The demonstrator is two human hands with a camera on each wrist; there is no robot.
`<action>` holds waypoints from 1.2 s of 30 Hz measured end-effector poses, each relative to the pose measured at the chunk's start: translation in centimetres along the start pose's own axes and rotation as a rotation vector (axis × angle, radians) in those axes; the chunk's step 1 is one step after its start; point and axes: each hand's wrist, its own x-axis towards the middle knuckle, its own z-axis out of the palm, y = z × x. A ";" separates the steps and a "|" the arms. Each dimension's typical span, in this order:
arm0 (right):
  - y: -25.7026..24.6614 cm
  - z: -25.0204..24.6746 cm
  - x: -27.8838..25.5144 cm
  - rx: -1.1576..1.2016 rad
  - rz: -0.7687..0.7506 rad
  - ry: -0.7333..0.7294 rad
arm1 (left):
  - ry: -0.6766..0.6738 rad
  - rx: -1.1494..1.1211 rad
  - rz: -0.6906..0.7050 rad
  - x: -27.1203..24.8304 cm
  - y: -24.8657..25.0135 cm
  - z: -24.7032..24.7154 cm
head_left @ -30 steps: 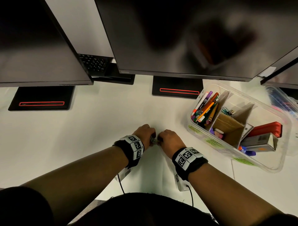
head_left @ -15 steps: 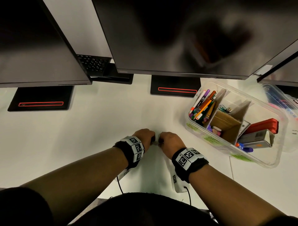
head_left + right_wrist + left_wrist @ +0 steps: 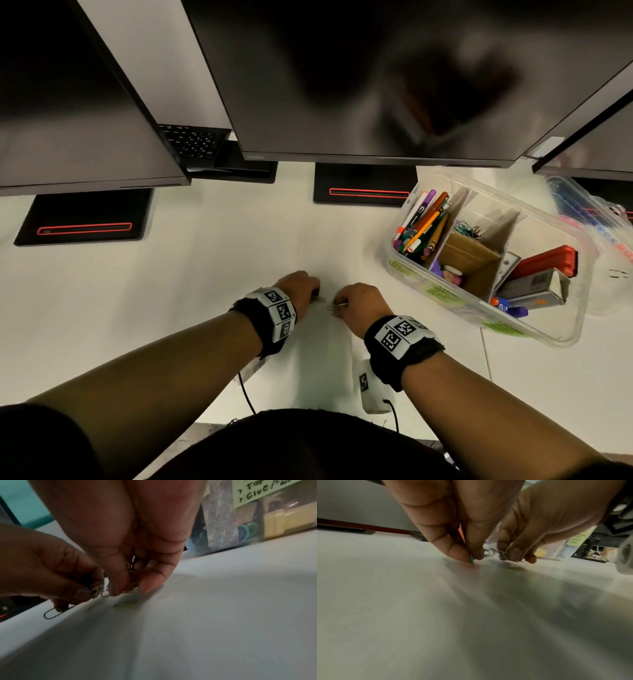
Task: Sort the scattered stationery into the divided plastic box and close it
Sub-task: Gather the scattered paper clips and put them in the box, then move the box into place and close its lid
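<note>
step: gathering loose wire paper clips off the white desk
left hand: fingertips pinch several clips down against the desk
right hand: thumb and forefinger pinch a coloured clip bundle
stray: 1 dark clip lies flat under the left fingers
box: clear divided plastic box, open, well to the right
technique: tip flat clips up by 1 edge; merge everything into 1 hand before carrying
</note>
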 end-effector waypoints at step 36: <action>12.3 -18.2 -1.9 0.654 0.414 0.627 | 0.121 -0.560 0.136 8.8 24.0 -9.9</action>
